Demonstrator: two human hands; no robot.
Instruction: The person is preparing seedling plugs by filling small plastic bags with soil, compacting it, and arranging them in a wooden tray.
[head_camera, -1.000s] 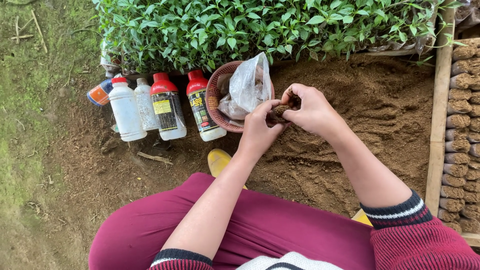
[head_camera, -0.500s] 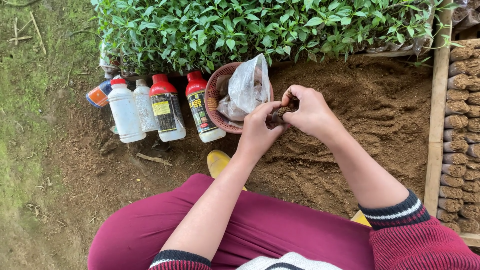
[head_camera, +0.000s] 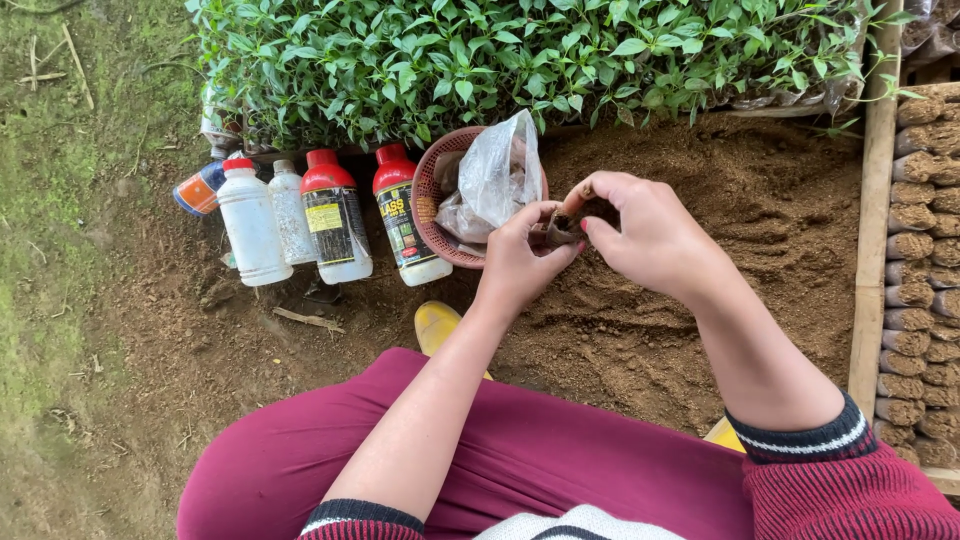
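My left hand (head_camera: 522, 256) and my right hand (head_camera: 640, 232) meet over the loose brown soil (head_camera: 700, 260), both pinching a small soil-filled seedling tube (head_camera: 563, 228) between the fingertips. The tube is dark brown and mostly hidden by my fingers. Just behind the hands stands a reddish woven basket (head_camera: 428, 205) holding a crumpled clear plastic bag (head_camera: 495, 180). I am squatting, with my maroon trousers (head_camera: 520, 450) below the arms.
Several plastic bottles (head_camera: 330, 225) with red caps stand left of the basket. A dense bed of green seedlings (head_camera: 520, 50) runs along the back. A wooden frame (head_camera: 872, 230) at right holds rows of filled soil tubes (head_camera: 915, 250). Yellow boots (head_camera: 437, 322) show by my legs.
Both hands stay together at the same spot; the fingers have shifted slightly around the small tube. Nothing else has moved.
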